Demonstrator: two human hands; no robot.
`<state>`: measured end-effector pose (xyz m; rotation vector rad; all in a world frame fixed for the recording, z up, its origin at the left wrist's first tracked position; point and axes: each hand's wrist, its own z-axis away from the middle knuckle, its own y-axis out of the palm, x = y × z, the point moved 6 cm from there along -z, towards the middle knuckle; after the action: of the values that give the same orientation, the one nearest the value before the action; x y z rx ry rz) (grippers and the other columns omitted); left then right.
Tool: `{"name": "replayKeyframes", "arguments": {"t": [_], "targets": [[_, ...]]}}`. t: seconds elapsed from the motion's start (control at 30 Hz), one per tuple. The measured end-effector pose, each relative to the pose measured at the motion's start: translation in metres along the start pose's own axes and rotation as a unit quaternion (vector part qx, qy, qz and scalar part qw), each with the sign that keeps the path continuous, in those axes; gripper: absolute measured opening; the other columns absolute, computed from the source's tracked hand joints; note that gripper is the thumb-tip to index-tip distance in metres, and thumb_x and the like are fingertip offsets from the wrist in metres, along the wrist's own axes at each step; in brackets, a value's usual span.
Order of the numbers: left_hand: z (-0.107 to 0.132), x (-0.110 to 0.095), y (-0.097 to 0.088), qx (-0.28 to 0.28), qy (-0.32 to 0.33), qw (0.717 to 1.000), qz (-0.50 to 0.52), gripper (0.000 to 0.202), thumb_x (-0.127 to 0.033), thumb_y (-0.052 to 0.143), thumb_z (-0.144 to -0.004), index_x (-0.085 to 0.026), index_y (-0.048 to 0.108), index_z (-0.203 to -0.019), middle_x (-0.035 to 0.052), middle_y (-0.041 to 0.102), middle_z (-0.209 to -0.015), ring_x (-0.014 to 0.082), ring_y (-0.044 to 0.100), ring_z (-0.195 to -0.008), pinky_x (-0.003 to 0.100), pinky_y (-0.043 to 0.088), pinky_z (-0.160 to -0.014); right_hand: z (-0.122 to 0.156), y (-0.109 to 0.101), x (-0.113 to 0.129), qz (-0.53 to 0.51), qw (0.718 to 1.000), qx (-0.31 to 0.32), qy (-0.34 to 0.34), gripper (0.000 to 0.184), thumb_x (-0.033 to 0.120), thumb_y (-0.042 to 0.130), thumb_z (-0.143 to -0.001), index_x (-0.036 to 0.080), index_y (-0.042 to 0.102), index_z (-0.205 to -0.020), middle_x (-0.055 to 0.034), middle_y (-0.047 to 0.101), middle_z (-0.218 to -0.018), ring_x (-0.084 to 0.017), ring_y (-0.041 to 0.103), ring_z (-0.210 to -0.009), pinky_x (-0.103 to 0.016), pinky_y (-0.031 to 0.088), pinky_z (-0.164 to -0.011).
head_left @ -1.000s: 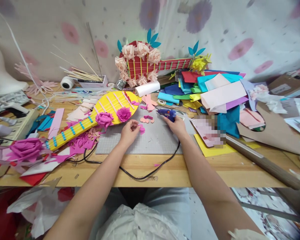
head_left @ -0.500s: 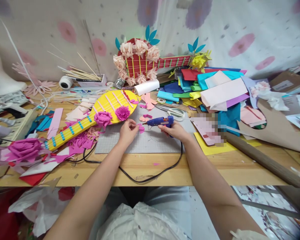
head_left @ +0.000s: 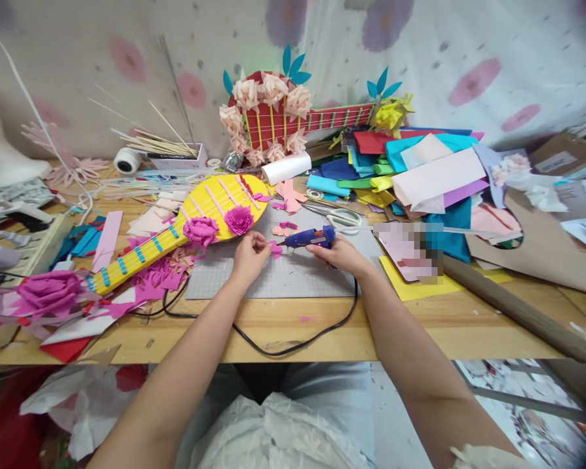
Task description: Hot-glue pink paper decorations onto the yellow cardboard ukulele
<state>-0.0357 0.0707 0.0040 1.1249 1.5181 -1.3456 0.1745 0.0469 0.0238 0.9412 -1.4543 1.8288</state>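
My right hand [head_left: 340, 253] is wrapped round a blue glue gun [head_left: 310, 237], whose nozzle points left. Pinched in the fingers of my left hand [head_left: 251, 256] is a small magenta paper piece [head_left: 275, 249], and the nozzle tip is at or very near its edge. Both hands are over the grey cutting mat [head_left: 215, 280]. Just behind my left hand lies a yellow paper lute [head_left: 195, 218] with blue and pink strips and magenta paper flowers [head_left: 238, 221]. Small peach and pink paper pieces [head_left: 284, 228] rest on the mat beyond the nozzle.
The glue gun's black cord [head_left: 273, 354] loops along the table front. Scissors [head_left: 344, 219] lie behind the glue gun. A red paper instrument [head_left: 273, 117] leans at the back. Coloured paper [head_left: 434, 172] is piled at right, near a wooden stick [head_left: 512, 309]. Magenta scraps [head_left: 159, 280] lie left.
The glue gun's nozzle has shifted slightly down against the magenta paper piece. My left hand stays nearly in place, and the whole view has moved a little.
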Motion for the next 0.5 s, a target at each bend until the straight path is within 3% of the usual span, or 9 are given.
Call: {"name": "replayKeyframes", "arguments": {"t": [0.5], "targets": [[0.0000,0.0000,0.0027,0.018,0.002,1.000,0.004,0.019,-0.021,0.062,-0.069,-0.019,0.046,-0.079,-0.0044,0.057,-0.064,0.0098,0.055,-0.060,0.024,0.040,-0.063,-0.0036,0.0004,-0.0054,-0.020,1.000,-0.018,0.005,0.041,0.058,0.060,-0.070,0.019,0.052,-0.061,0.0017,0.052,-0.053,-0.010,0.048,-0.042,-0.026,0.040,-0.044]]}}
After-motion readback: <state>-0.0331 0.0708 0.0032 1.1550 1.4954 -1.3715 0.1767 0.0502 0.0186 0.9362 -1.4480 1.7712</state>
